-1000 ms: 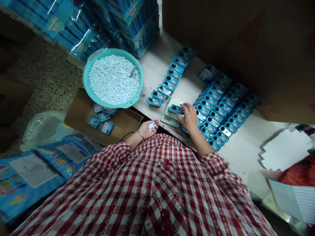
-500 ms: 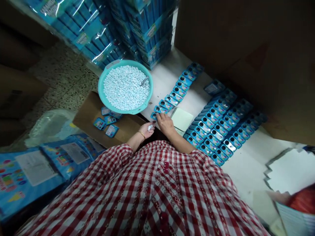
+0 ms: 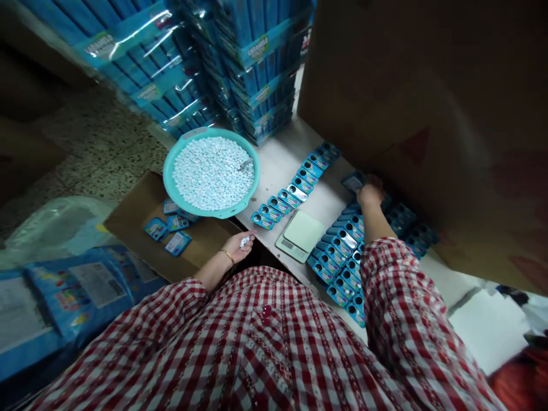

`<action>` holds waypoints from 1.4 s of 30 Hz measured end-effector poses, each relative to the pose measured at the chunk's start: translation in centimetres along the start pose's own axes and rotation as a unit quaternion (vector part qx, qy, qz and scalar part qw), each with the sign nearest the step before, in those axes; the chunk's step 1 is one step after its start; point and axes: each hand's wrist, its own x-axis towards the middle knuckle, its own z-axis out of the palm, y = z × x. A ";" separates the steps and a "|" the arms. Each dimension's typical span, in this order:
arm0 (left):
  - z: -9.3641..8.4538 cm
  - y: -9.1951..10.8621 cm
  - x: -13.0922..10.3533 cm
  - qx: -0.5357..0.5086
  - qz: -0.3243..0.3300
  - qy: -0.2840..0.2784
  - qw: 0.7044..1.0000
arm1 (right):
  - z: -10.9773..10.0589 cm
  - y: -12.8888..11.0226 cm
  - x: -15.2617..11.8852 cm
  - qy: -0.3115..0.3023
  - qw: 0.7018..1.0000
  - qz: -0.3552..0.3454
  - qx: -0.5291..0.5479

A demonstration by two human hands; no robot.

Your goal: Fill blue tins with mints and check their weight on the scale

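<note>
Small white candies (image 3: 245, 242) lie in my left hand (image 3: 235, 246), whose fingers curl around them, palm up, beside the table edge. My right hand (image 3: 371, 194) reaches to the far end of the stacked blue tins (image 3: 342, 246), close to a separate tin (image 3: 353, 182). Its fingers are dark and blurred, so their grip is hidden. A slanting row of blue tins with dark round openings (image 3: 279, 205) runs across the table. Left of the row stands a turquoise basin (image 3: 169, 185) full of white candies with a metal scoop handle (image 3: 245, 164) sticking out.
A pale kitchen scale (image 3: 303, 229) sits between the tin row and the stacks. An open cardboard box (image 3: 128, 214) holds several tins. Wrapped blue packs (image 3: 257, 74) tower behind the basin. A large carton (image 3: 419, 103) walls off the right. Printed blue bags (image 3: 85, 285) lie left.
My right hand has left the near end of the tin row and swung right and away to the back of the stacks. The scale is now uncovered. My left hand still holds candies.
</note>
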 end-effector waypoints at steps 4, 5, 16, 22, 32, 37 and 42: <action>-0.7 -1.0 -1.5 -0.001 -0.021 -0.013 1.000 | 0.6 -0.7 -0.1 -0.002 0.998 0.004 -0.055; -0.6 -1.2 -1.6 0.001 -0.028 -0.021 0.999 | 0.3 -0.9 -1.0 0.006 0.998 -0.013 -0.061; 3.4 -3.5 -0.4 0.025 -0.069 -0.140 0.987 | -0.7 -4.0 -19.0 -0.018 0.955 -0.297 -0.006; 2.8 -4.8 -0.3 0.031 -0.081 -0.173 0.981 | 0.2 -7.7 -24.2 -0.019 0.945 -0.320 0.059; 0.1 -6.1 -1.5 0.018 -0.101 -0.050 0.993 | 1.3 -13.5 -29.2 -0.185 0.845 -0.494 0.089; -0.2 -6.0 -1.8 0.041 -0.099 -0.050 0.993 | 1.7 -13.6 -29.3 -0.179 0.844 -0.495 0.099; 0.0 -6.0 -1.8 0.049 -0.105 -0.052 0.992 | 2.3 -13.4 -29.3 -0.185 0.848 -0.481 0.123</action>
